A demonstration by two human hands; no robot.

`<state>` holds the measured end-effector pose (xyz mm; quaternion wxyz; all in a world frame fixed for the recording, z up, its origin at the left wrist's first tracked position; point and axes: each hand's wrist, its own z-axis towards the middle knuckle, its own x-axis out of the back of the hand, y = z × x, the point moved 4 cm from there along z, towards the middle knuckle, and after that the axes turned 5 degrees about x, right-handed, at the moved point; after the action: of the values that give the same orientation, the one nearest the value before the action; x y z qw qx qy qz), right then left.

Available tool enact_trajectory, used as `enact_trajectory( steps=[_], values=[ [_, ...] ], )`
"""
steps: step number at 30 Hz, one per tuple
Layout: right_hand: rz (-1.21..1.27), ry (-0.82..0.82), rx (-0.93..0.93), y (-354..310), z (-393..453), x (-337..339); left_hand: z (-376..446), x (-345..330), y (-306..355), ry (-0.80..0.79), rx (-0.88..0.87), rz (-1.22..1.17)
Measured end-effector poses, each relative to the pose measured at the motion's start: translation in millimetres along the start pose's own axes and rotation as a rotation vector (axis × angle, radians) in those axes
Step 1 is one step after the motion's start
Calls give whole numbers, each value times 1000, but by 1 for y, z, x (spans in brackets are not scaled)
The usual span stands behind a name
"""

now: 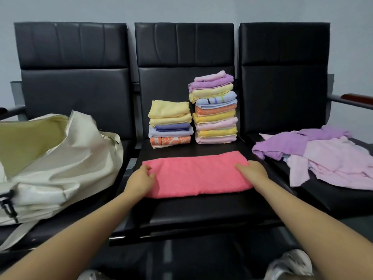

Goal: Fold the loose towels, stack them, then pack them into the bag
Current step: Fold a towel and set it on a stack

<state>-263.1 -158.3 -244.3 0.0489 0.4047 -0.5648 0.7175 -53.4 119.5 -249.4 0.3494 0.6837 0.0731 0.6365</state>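
A pink towel (196,175) lies folded into a long band across the middle black seat (201,211). My left hand (140,179) rests on its left end with fingers curled at the edge. At the right end, my right hand (253,171) lies flat on the cloth. Behind the towel stand two stacks of folded towels: a short one (170,124) on the left and a tall one (215,108) on the right. On the left seat sits an open cream bag (60,158). A loose heap of purple and pale pink towels (323,156) lies on the right seat.
Three black padded chairs stand in a row against a grey wall. A wooden armrest (357,98) juts out at the far right. The bag's black buckle strap (8,205) hangs at its left side. My shoes (290,263) show on the floor below the seat.
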Motion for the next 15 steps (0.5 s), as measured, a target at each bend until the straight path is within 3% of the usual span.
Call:
enact_trajectory(
  steps=[3, 5, 8, 10, 12, 15],
  values=[
    [392, 64, -147, 8, -5, 8, -11, -2, -1, -8, -16, 236],
    [604, 60, -239, 7, -7, 7, -17, -3, 8, 89, -80, 409],
    [801, 60, -261, -12, -7, 4, -19, -9, 29, 192, -255, 402],
    [806, 34, -182, -38, -10, 1, -17, -22, 38, 129, -342, 356],
    [732, -32, -26, -67, -17, -6, -15, -42, 42, -55, -379, 419],
    [465, -194, 287, -96, -38, -30, -13, -57, 42, -219, -367, 555]
  ],
)
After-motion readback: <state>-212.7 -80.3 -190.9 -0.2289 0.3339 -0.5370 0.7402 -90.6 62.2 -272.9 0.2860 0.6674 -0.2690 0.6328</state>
